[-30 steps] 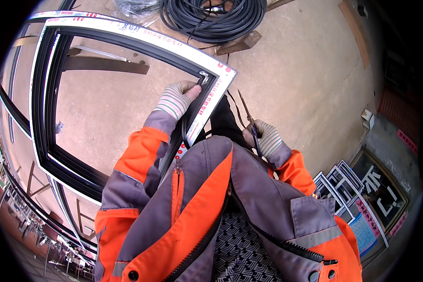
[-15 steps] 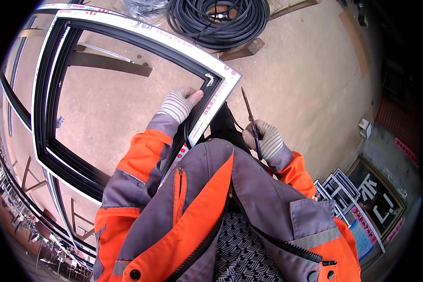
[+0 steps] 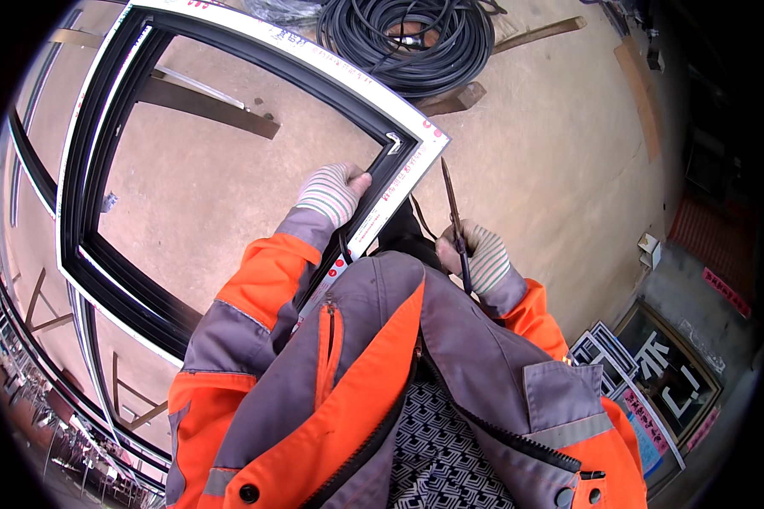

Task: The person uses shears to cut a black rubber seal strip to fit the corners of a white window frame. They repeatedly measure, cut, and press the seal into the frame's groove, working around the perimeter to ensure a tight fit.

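Note:
A window frame (image 3: 348,75), black inside with white printed film on its face, slants across the left and middle of the head view. My left hand (image 3: 331,192), in a striped glove with the thumb tip bare, is closed on the inner edge of its right side, below the corner. A thin black rubber strip (image 3: 345,246) loops down beneath that hand. My right hand (image 3: 477,254), gloved alike, grips dark scissors (image 3: 452,199), their narrow blades together and pointing away from me. Another piece of black strip (image 3: 422,217) runs close to the right hand. The fingers' undersides are hidden.
A big coil of black strip (image 3: 348,42) lies on the floor beyond the frame, beside a wooden block (image 3: 454,99). A brown board (image 3: 208,110) shows through the frame's opening. More frames (image 3: 32,161) stand left; a dark sign panel (image 3: 675,365) leans at right.
The view has shifted a little, so the frame's corner and the coil sit slightly further right. Both hands keep their holds, with the left hand a touch lower along the frame's edge.

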Tool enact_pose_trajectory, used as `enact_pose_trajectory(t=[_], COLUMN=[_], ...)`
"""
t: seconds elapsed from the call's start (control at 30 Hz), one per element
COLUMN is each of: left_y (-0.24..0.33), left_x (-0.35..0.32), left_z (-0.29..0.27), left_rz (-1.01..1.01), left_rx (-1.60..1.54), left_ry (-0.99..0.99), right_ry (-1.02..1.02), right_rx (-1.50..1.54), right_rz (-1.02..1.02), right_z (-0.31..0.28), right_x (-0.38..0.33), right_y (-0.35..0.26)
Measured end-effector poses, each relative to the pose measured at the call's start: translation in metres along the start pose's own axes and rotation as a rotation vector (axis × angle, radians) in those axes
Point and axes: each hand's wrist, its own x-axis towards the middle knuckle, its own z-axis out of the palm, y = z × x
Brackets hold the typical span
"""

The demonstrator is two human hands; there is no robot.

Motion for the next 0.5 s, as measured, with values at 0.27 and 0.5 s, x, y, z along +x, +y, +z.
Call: enact_pose_trajectory(t=[0.27, 0.5], left_y=[-0.006, -0.008], left_x=[0.018, 0.015], left_z=[0.016, 0.007], left_rz=[-0.017, 0.033], left_rx=[-0.172, -0.128], left_ry=[0.008, -0.015], right_ry=[0.004, 0.009], right_rx=[-0.017, -0.083], right_rz=[-0.001, -0.028], right_z=[0.01, 0.012], right_x=[-0.008, -0.013], right_y=[-0.005, -0.004])
